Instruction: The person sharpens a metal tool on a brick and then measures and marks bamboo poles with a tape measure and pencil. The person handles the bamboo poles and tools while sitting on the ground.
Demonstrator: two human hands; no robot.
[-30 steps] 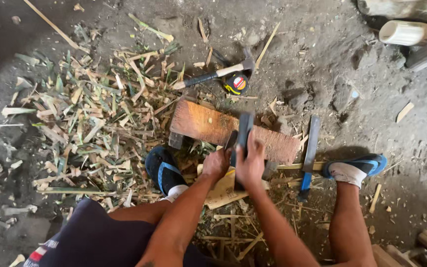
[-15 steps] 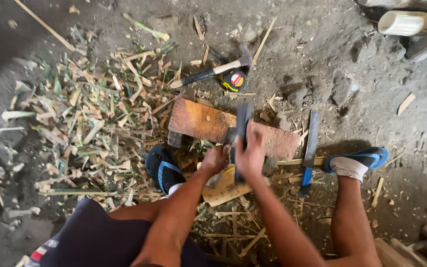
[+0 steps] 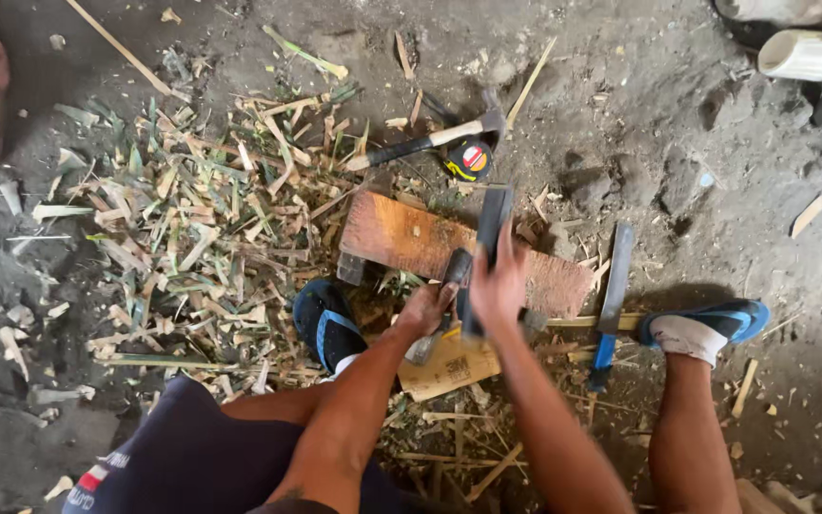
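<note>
hammer (image 3: 430,141): 1 | tape measure (image 3: 469,159): 1 | sandals (image 3: 327,322): 2 (blue) | plank (image 3: 401,236): 1

Both forearms reach forward and converge between the spread knees. The left hand (image 3: 427,309) is curled in a tight fist, knuckles up. The right hand (image 3: 499,286) sits just beside it, slightly ahead, fingers wrapped closed, wrist tilted upward and blurred.
</note>
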